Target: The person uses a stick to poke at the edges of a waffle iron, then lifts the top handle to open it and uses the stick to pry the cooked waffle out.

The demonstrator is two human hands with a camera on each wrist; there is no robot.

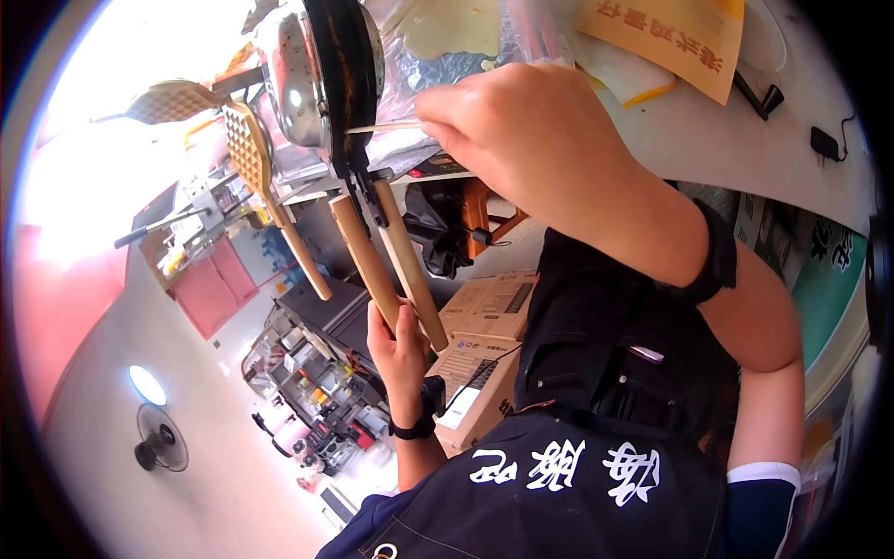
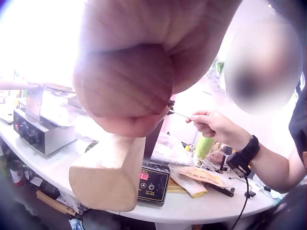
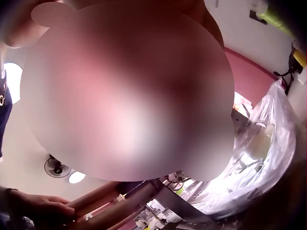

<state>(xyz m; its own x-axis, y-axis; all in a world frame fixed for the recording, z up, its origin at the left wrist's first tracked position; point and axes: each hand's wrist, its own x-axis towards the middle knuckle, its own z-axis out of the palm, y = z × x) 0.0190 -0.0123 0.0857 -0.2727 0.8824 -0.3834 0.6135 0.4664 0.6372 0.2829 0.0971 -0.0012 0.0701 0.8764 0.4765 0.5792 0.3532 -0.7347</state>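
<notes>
My left hand (image 1: 399, 354) grips a wooden handle (image 1: 368, 261) of a hinged pan (image 1: 293, 74), silver outside with a dark rim; a second wooden handle (image 1: 410, 270) runs beside it. Whether the hand also touches that one I cannot tell. The left wrist view shows the palm (image 2: 127, 86) above a thick handle end (image 2: 103, 179). My right hand (image 1: 531, 121) pinches a thin pale stick (image 1: 386, 127), its far end at the pan's dark edge. That stick (image 2: 180, 113) and hand (image 2: 218, 128) appear in the left wrist view too. A blur covers much of the right wrist view.
Two waffle-patterned moulds (image 1: 247, 149) stand left of the pan. An orange printed sheet (image 1: 670, 37) and a clear plastic bag (image 3: 264, 148) lie on the worktop side. A control panel (image 2: 153, 184) with a red display sits behind the handle. Cardboard boxes (image 1: 475, 373) are below.
</notes>
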